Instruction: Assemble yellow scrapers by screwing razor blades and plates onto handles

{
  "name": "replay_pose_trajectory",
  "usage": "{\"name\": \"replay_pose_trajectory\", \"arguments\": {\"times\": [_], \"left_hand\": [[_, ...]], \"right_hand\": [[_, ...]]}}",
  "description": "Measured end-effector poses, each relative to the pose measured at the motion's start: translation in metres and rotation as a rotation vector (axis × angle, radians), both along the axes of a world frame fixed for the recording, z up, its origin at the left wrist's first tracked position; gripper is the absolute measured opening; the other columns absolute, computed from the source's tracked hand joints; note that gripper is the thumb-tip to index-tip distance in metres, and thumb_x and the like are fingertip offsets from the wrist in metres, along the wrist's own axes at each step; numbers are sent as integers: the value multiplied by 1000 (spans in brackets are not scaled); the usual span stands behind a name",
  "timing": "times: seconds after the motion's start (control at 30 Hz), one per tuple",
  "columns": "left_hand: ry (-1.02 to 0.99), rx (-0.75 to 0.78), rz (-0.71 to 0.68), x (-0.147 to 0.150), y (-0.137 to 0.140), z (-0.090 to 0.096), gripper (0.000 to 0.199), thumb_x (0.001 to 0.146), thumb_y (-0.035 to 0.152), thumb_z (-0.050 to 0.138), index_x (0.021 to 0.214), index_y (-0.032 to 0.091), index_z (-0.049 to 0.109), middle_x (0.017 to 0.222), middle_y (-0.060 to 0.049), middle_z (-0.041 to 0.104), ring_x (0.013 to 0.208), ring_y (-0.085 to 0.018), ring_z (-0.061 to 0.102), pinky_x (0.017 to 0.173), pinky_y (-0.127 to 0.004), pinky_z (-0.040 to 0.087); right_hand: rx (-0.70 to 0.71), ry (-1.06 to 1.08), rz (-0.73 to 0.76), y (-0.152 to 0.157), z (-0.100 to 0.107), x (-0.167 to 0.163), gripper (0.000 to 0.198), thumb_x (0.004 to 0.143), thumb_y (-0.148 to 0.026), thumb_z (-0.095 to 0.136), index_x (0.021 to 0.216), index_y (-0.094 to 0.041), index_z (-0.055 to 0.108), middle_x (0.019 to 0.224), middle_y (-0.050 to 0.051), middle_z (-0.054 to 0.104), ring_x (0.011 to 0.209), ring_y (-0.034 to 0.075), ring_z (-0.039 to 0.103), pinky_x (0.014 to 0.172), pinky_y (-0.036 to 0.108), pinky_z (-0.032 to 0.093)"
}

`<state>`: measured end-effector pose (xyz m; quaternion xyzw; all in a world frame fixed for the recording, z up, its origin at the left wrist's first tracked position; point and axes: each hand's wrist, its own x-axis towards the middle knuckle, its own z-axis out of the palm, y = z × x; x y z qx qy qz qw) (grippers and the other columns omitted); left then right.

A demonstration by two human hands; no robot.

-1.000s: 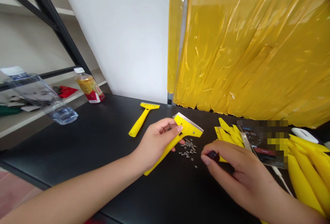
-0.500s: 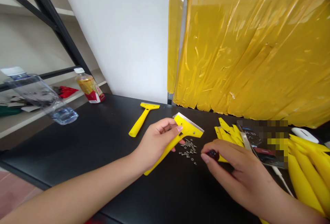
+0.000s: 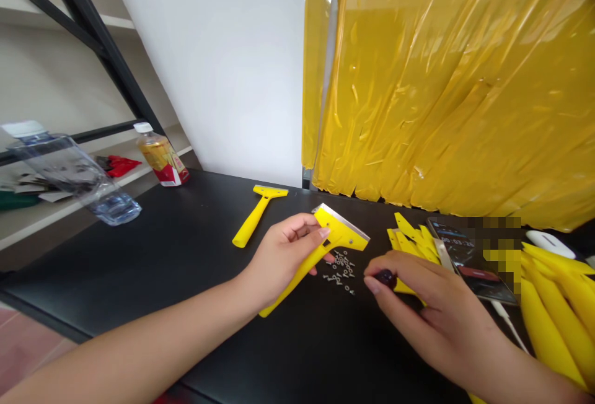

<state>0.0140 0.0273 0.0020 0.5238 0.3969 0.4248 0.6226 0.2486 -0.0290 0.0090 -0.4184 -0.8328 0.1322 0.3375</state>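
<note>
My left hand (image 3: 290, 249) grips a yellow scraper (image 3: 341, 232) by its neck, thumb on the head. A metal blade runs along the head's far edge, and one of its two holes seems to have a screw in it. Closed finger and thumb of my right hand (image 3: 418, 305) pinch a dark, glossy rounded handle (image 3: 385, 277); the rest of that tool is hidden. Small screws and nuts (image 3: 341, 267) lie scattered on the black table between my hands. Another yellow scraper (image 3: 260, 215) rests farther back on the left.
Yellow scraper parts (image 3: 409, 237) lie behind my right hand, with more yellow handles (image 3: 553, 305) at far right. A phone (image 3: 465, 255) with a white cable (image 3: 509, 323) is between them. Two bottles, one clear (image 3: 111, 202) and one labelled (image 3: 162, 156), stand at left. Yellow plastic sheeting (image 3: 441, 94) hangs behind.
My right hand has shifted very slightly to the right with the dark handle. The scraper in my left hand has barely moved.
</note>
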Motion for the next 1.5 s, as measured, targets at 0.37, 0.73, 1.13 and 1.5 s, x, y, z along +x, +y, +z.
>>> {"name": "replay_pose_trajectory", "arguments": {"times": [0.37, 0.73, 1.13, 1.5], "left_hand": [[-16, -141, -121, 3, -8, -4, 29, 93, 46, 75, 102, 19, 69, 94, -6, 75, 81, -20, 76, 55, -21, 51], [52, -101, -161, 5, -14, 0, 27, 95, 45, 72, 100, 19, 68, 91, -4, 74, 80, -19, 75, 57, -22, 49], [125, -71, -159, 6, -14, -2, 31, 93, 48, 72, 96, 18, 66, 93, -5, 76, 83, -21, 76, 57, -23, 49], [156, -17, -63, 7, -14, -3, 26, 92, 44, 72, 97, 18, 72, 94, -4, 74, 83, -20, 73, 55, -23, 49]], "right_hand": [[161, 196, -209, -25, 7, 26, 30, 99, -27, 68, 128, -34, 65, 114, 2, 74, 102, 22, 71, 86, 31, 58], [291, 9, -38, -19, 21, 14, 31, 100, -16, 60, 127, -30, 57, 110, 6, 75, 102, 23, 74, 85, 32, 62], [466, -19, 35, -19, 27, 3, 10, 101, -15, 62, 111, -17, 63, 98, 6, 78, 89, 14, 74, 86, 25, 57], [604, -388, -78, -16, 20, 0, 10, 102, -14, 57, 111, -15, 61, 92, 7, 72, 81, 24, 66, 73, 39, 45]]}}
